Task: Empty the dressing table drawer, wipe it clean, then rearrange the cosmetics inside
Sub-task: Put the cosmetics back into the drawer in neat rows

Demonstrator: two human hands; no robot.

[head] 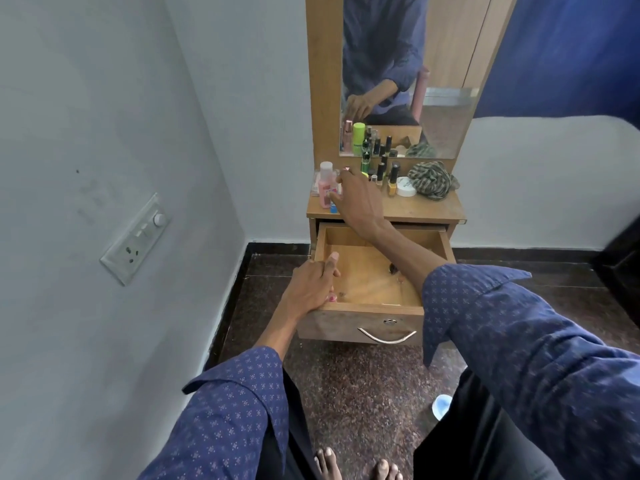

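Note:
The wooden drawer (363, 311) of the dressing table (426, 211) is pulled out. A small dark item (393, 269) and a small clear one (401, 279) lie on its floor. My left hand (310, 287) reaches into the near left corner, fingers curled on a small pink item (332, 298). My right hand (358, 200) stretches over the drawer to the left of the tabletop, fingertips pinching a small pink-capped item (347, 168) beside a pink bottle (325, 185). A green bottle (365, 164), dark nail polish bottles (394, 169), a yellow one (391, 189) and a white jar (406, 191) stand there.
A striped cloth (433, 180) is bunched at the tabletop's right. The mirror (446, 98) rises behind. A switch panel (138, 237) sits on the left wall, close to the table. A pale blue object (441, 405) lies on the stone floor by my right leg.

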